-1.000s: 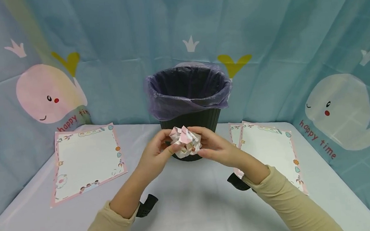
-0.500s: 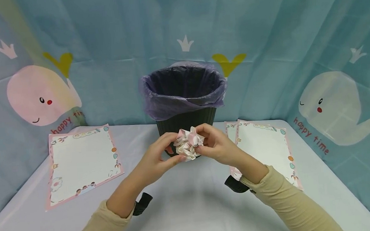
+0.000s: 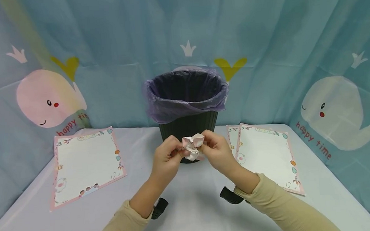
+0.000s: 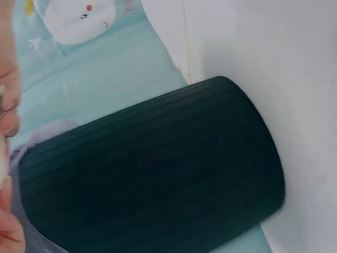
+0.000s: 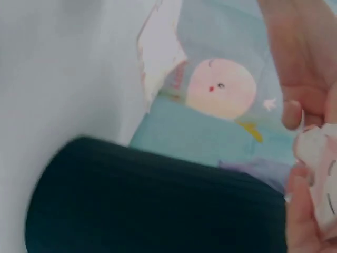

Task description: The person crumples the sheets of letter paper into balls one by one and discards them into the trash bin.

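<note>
A crumpled sheet of pink-and-white paper (image 3: 193,146) is held up between both hands, in front of the trash can's lower part. My left hand (image 3: 167,160) pinches its left side between thumb and fingers. From the other side, my right hand (image 3: 219,152) pinches it the same way. In the right wrist view the crumpled paper (image 5: 324,179) shows folds and part of its printed border, with fingers on both sides. Only fingertips and a sliver of paper show at the left edge of the left wrist view.
A dark ribbed trash can (image 3: 201,123) lined with a purple bag (image 3: 172,111) stands at the back middle. One flat sheet with a pink border (image 3: 87,166) lies on the left, overlapping sheets (image 3: 265,156) on the right. A blue curtain (image 3: 113,63) hangs behind the white table (image 3: 196,212).
Both hands have shifted their hold, with fingers now bent more tightly on the paper. The crumpled ball has been turned and looks smaller between them. The camera view has shifted slightly.
</note>
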